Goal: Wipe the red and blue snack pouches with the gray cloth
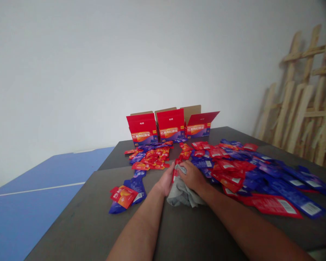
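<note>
Grey cloth (183, 192) was bunched up right in the middle of the tabletop (78, 221), basically under both hands. Left hand (167, 178) was curled around the top of the bunch at about 11 o'clock, and right hand (191, 177) was pressed down on it from 1 o'clock, so both were closed on the cloth, not spread wide. A red sachet (175, 174) poked up between them, but I can't tell if either hand had hold of it.

Big spread of red and blue sachets (233, 170) sat at 3 o'clock, just touching the cloth's edge, with a smaller heap (149, 157) at 11 and a little stack (127, 197) at 9. Three red cartons (170, 125) stood open-flapped at 12. Wooden frames (301, 98) leaned at 2, and a blue table (35, 203) sat off at 9.
</note>
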Action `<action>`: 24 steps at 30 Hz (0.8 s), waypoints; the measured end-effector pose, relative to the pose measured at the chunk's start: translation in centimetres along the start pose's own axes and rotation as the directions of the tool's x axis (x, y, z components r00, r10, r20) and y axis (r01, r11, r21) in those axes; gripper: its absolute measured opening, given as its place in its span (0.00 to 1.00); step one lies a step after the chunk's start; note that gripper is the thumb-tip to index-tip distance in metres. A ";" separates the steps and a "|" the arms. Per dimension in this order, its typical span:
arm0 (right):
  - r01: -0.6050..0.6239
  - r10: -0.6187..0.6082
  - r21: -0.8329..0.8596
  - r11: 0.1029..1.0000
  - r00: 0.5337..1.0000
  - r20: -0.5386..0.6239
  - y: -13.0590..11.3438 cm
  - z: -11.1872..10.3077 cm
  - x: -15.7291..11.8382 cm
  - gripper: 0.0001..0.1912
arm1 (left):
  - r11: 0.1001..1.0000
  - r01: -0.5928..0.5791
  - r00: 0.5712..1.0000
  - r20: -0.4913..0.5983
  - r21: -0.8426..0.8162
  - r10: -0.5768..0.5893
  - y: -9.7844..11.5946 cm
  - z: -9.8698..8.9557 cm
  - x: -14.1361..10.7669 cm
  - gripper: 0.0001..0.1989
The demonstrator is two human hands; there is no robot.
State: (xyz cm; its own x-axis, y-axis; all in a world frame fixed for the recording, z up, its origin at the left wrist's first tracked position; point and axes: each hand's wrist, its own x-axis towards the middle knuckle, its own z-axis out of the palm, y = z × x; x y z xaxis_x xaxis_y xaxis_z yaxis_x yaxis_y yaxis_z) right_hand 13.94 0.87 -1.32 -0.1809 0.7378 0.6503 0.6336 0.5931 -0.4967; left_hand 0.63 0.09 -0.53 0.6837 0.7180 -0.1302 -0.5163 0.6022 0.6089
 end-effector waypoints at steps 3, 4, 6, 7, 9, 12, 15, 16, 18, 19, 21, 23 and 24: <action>-0.078 0.078 0.008 0.997 0.989 -0.128 1.1 -0.2 0.6 0.07 | 0.999 0.018 1.000 0.007 0.030 -0.019 -0.1 0.2 0.1 0.26; -0.103 0.104 0.017 0.995 0.981 -0.165 1.4 -0.3 0.8 0.08 | 0.999 0.023 1.000 0.004 0.041 -0.023 -0.1 0.3 0.0 0.26; -0.161 0.164 0.031 0.986 0.960 -0.226 2.1 -0.6 1.1 0.10 | 0.998 0.022 1.000 -0.010 0.056 -0.022 0.0 0.4 -0.1 0.25; -0.188 0.191 0.036 0.982 0.949 -0.251 2.3 -0.8 1.3 0.11 | 0.998 0.017 1.000 -0.018 0.058 -0.016 0.1 0.4 -0.1 0.25; -0.203 0.209 0.049 0.978 0.940 -0.271 2.3 -1.1 1.4 0.11 | 0.999 -0.002 1.000 -0.028 0.045 0.003 0.3 0.4 -0.3 0.24; -0.100 0.112 0.076 0.992 0.978 -0.178 1.3 -1.3 1.0 0.09 | 0.997 -0.075 0.996 -0.040 -0.010 0.074 0.7 0.3 -0.4 0.24; 0.082 -0.085 0.092 0.992 0.996 0.027 -0.4 -1.0 0.1 0.06 | 0.987 -0.155 0.984 -0.097 -0.042 0.150 1.0 0.1 -0.3 0.23; 0.137 -0.145 0.091 0.986 0.985 0.091 -0.9 -0.8 -0.3 0.05 | 0.986 -0.165 0.980 -0.123 -0.037 0.159 1.1 0.0 -0.3 0.22; 0.211 -0.221 0.077 0.975 0.959 0.178 -1.7 -0.5 -0.8 0.05 | 0.985 -0.172 0.972 -0.165 -0.013 0.167 1.2 -0.1 -0.3 0.22; 0.228 -0.237 0.067 0.971 0.951 0.199 -2.0 -0.4 -1.0 0.04 | 0.985 -0.172 0.970 -0.175 0.001 0.170 1.1 -0.2 -0.3 0.23; 0.226 -0.231 0.048 0.973 0.953 0.196 -2.1 -0.3 -1.1 0.04 | 0.988 -0.152 0.974 -0.167 0.021 0.153 1.0 -0.2 -0.3 0.25; 0.196 -0.199 0.038 0.980 0.968 0.152 -2.0 -0.2 -0.9 0.04 | 0.996 -0.083 0.988 -0.125 0.027 0.086 0.8 -0.3 -0.3 0.27; 0.173 -0.176 0.036 0.984 0.976 0.127 -1.9 -0.2 -0.8 0.03 | 0.999 -0.035 0.994 -0.099 0.025 0.037 0.7 -0.3 -0.4 0.29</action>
State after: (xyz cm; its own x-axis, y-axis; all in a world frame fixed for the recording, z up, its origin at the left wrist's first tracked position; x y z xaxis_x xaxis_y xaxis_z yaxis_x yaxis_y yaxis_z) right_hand 13.08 -0.89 -0.76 -0.3835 0.6570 0.6491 0.5655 0.7227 -0.3974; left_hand -0.12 0.31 -0.32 0.6098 0.7708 -0.1845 -0.5269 0.5682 0.6321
